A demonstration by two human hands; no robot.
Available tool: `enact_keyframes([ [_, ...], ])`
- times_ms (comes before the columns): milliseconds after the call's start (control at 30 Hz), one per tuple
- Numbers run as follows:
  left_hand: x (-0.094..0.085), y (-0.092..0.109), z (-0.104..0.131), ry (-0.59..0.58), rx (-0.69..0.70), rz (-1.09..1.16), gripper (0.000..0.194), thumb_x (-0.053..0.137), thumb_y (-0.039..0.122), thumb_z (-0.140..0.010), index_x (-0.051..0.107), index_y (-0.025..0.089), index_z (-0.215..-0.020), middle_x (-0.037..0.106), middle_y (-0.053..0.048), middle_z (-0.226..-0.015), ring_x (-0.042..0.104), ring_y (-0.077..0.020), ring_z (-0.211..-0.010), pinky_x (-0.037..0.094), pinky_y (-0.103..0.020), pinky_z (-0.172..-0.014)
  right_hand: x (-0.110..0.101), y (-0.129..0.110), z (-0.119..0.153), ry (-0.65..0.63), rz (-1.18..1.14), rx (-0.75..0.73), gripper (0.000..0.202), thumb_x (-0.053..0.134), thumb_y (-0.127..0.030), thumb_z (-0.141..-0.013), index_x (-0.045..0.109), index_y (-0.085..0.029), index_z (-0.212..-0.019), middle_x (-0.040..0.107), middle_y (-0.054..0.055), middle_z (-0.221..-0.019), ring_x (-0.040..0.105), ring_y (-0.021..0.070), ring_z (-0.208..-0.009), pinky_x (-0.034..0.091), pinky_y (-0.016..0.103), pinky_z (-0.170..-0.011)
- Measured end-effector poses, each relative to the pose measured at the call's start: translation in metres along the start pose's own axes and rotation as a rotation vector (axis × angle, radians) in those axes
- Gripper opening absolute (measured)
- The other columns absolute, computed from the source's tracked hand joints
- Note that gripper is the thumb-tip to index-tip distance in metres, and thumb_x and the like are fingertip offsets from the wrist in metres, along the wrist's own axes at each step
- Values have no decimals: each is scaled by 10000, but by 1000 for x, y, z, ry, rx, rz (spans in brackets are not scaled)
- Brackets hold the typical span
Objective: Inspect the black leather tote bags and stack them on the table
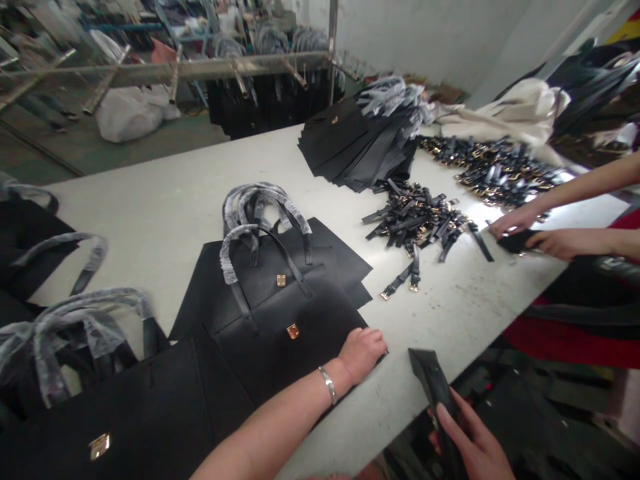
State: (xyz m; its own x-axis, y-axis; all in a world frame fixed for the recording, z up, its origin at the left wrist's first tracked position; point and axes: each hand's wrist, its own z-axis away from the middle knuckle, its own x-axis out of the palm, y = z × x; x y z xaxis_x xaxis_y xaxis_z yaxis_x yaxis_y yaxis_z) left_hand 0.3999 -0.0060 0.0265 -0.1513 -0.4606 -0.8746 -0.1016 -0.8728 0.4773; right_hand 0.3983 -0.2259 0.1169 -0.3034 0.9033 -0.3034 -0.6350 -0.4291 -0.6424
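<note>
My left hand (364, 355), with a silver bracelet at the wrist, closes over the lower right corner of a black handbag (295, 357). The bag lies flat on the pale table, with a gold clasp (293, 331) and handles (230, 263) wrapped in clear film. More black bags (203, 293) lie beneath and behind it. Lower right, at the table's front edge, my right hand (473, 433) grips a long black object (431, 377) with a broad flat end. Its exact kind is not clear. My right fingers are partly hidden behind it.
Short black straps with gold buckles (417, 217) lie heaped beyond my hands. A second buckle pile (500, 170) and fanned black bags (357, 143) are farther back. At right, a co-worker's hands (550, 243) hold a black piece. Another black bag (165, 407) lies at lower left.
</note>
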Motion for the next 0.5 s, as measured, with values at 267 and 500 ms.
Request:
enact_keyframes([
  [267,2,27,-4,-86,-186,-51,187,446,133,-947,629,142,-908,614,-73,-965,585,-198,-835,469,-306,-677,3,0,1,-14,-3,5,958,733,-672,-596,471,-180,-1375,744,6,-808,670,238,-654,544,308,-579],
  [500,2,37,2,-77,-334,45,226,381,129,-951,606,131,-940,607,-113,-994,592,-231,-875,485,-360,-752,3,8,2,23,27,-58,806,713,-613,-675,524,-204,-1343,746,2,-833,667,223,-657,533,287,-586],
])
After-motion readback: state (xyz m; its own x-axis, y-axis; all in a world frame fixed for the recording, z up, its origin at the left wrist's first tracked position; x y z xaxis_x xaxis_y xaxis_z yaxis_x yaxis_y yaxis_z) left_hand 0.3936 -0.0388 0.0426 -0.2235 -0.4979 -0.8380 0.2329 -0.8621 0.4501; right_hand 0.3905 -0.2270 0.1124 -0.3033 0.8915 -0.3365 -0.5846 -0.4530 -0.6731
